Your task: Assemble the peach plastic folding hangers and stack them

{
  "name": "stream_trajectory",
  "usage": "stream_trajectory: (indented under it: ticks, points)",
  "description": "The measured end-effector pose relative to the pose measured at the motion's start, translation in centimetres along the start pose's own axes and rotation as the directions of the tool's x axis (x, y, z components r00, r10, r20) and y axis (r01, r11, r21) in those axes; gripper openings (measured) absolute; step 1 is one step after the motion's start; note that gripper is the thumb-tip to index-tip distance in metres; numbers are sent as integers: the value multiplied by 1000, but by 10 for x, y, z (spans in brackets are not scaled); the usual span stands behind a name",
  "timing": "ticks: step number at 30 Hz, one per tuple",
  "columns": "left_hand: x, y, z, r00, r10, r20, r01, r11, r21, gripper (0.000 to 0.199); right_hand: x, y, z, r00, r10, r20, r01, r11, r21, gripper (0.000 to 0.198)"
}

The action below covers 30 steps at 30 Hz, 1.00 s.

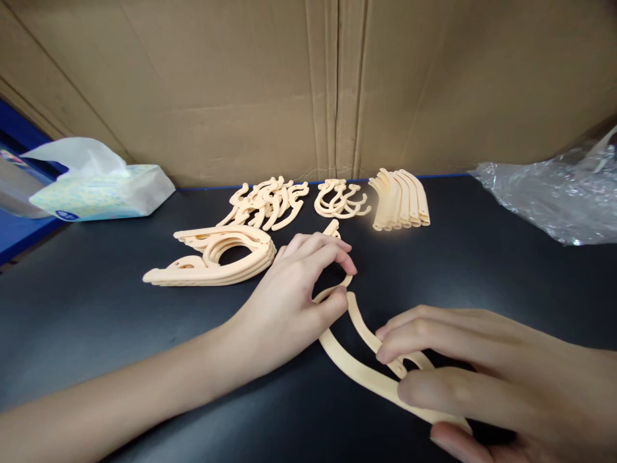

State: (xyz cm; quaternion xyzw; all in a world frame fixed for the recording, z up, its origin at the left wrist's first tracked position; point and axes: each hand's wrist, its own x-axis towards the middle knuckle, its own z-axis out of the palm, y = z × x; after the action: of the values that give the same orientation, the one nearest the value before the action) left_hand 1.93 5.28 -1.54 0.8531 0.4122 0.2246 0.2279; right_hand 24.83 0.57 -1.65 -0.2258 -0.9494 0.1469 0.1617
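Note:
A beige plastic folding hanger (357,371), partly covered by my hands, lies on the black table in front of me. My left hand (289,283) curls around its upper end, thumb and fingertips on a thin curved part. Over the hanger's lower right end, my right hand (486,366) has its fingers on a narrow arm (361,325) and its thumb on the wider curved arm. How these parts join is hidden under the hands. Just left of my left hand rests a stack of folded beige hangers (250,265).
Along the back lie a jumbled pile of beige hanger pieces (286,209), several hooks (332,209) and a row of curved arms (409,199). A tissue pack (106,193) stands at left, clear plastic wrap (544,196) at right. Cardboard (216,90) walls the back.

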Motion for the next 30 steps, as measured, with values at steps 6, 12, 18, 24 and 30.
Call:
stream_trajectory:
  ticks: [6, 12, 18, 24, 30]
  points:
    - [2, 1, -2, 1000, -3, 19, 4, 999, -33, 22, 1, 6, -3, 992, -126, 13, 126, 991, -48, 40]
    - [3, 2, -2, 1000, 25, 4, -24, 997, -75, 21, 2, 3, -7, 997, -77, 6, 77, 996, -43, 47]
    - [1, 0, -2, 999, 40, -24, -43, 983, -180, 26, 4, 9, 2, 994, -26, -102, 15, 994, -111, 40]
    - [1, -3, -1, 992, 90, -85, -109, 962, -249, 29, 3, 17, 9, 958, 84, -276, -170, 937, -306, 25]
    - [3, -6, 2, 987, 117, -110, -134, 978, -161, 27, 4, 14, 4, 968, 102, -231, -156, 961, -229, 17]
